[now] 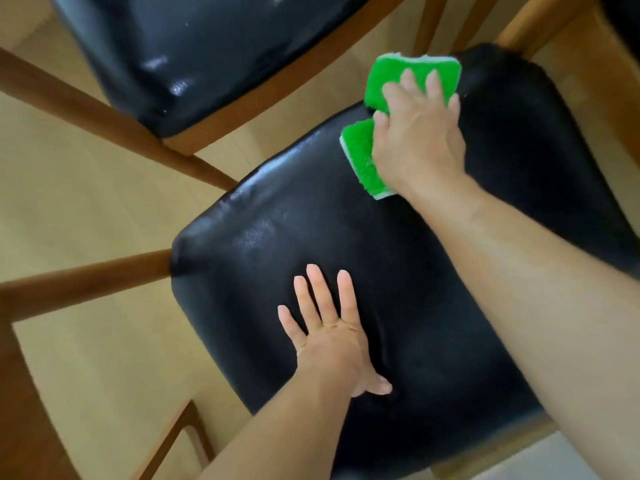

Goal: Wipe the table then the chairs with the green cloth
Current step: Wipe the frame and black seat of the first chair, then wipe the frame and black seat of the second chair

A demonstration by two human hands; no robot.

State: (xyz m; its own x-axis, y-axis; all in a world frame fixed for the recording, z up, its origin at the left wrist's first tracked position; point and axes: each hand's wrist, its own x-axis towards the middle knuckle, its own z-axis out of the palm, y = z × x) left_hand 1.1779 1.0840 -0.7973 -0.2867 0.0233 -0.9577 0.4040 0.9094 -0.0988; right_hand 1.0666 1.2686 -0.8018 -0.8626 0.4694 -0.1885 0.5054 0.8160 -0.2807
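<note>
Black, glossy leather-like padding covers the seat [346,254], and it dimples under the left hand [332,337], which lies flat with fingers [320,292] straight and spread, holding nothing. That hand seems placed to brace the person's lean and to keep the chair from shifting while the other arm works.

The right hand [419,140] presses the cloth [360,157] down onto the far part of the seat. Its fingers [433,83] are laid over the top of the cloth, only slightly bent, pushing rather than pinching; whether the thumb hooks under an edge I cannot tell. The cloth is bright green and fluffy on top with a white underside showing at its edges, and it is bunched so that one lobe sticks out past the fingertips and another lies just beside the heel of the hand. A flat palm spreads pressure across the pile, which suits wiping a smooth, soft surface.

Beyond the fingertips stands a second chair [194,60] with the same shiny black seat in a warm brown wooden frame; its pale highlights suggest a slick, wipeable skin. Pale wood-look floor [69,209] shows between the frames. With no worktop in sight, the chair stage looks underway.
</note>
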